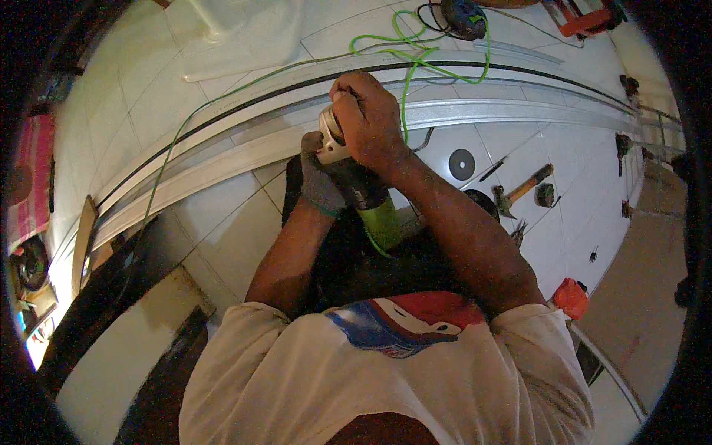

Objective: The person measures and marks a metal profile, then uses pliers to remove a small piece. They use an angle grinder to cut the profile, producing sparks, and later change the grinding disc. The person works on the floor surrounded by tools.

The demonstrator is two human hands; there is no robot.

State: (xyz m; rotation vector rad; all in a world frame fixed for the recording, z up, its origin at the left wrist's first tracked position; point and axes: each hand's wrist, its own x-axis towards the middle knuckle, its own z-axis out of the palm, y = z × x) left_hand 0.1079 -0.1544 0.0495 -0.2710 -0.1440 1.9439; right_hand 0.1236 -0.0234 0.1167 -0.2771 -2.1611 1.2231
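Observation:
An angle grinder with a metal head and a green-and-black body (380, 219) lies pointed away from me, over my lap. My left hand (320, 182), in a grey glove, is closed around its side near the head, the thumb up against the metal. Bare and curled, my right hand (367, 115) grips the front of the head. Its fingers hide whatever they touch there. A round dark disc (461, 164) lies flat on the tiles to the right of the grinder.
Long metal profiles (475, 113) stretch across the floor just beyond my hands. A green cord (423, 53) coils behind them. On the right lie a hammer (526, 189), a thin dark tool (492, 169) and a red bag (570, 298). A white plastic chair (222, 30) stands far left.

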